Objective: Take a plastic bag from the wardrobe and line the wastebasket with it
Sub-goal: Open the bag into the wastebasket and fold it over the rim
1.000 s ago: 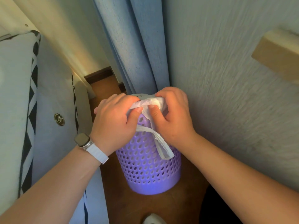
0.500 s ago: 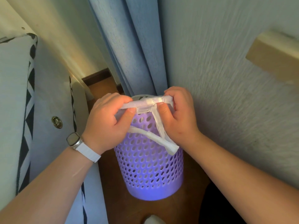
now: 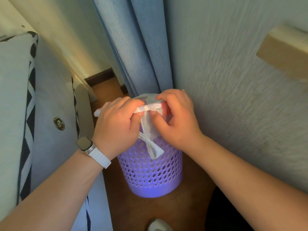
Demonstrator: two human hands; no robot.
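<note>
Plastic bag (image 3: 150,124): white, thin, translucent; gathered into a rolled band at the top, held directly above the mouth of the wastebasket, with a loose flap and two strap-like tails hanging down over the near side of the basket wall.

Wastebasket (image 3: 150,174): lilac, round, perforated all over; upright on a brown wooden floor (image 3: 133,205). Its rim is mostly hidden by the hands and the bag.

Left hand (image 3: 116,125): closed on the left end of the rolled band, thumb pressed against the fingers; a short end of bag sticks out past the knuckles. White-strapped watch (image 3: 90,147) on the wrist.

Right hand (image 3: 178,119): pinching the right end of the band, fingertips on top, thumb below against the hanging flap.

Surroundings: blue curtain (image 3: 133,47) falls just behind the basket. Textured pale wall (image 3: 233,97) close on the right, with a wooden block (image 3: 283,50) fixed high up. Grey upholstered furniture (image 3: 50,97) with black-and-white trim close on the left. Open floor is a narrow strip between these, widest in front of the basket.
</note>
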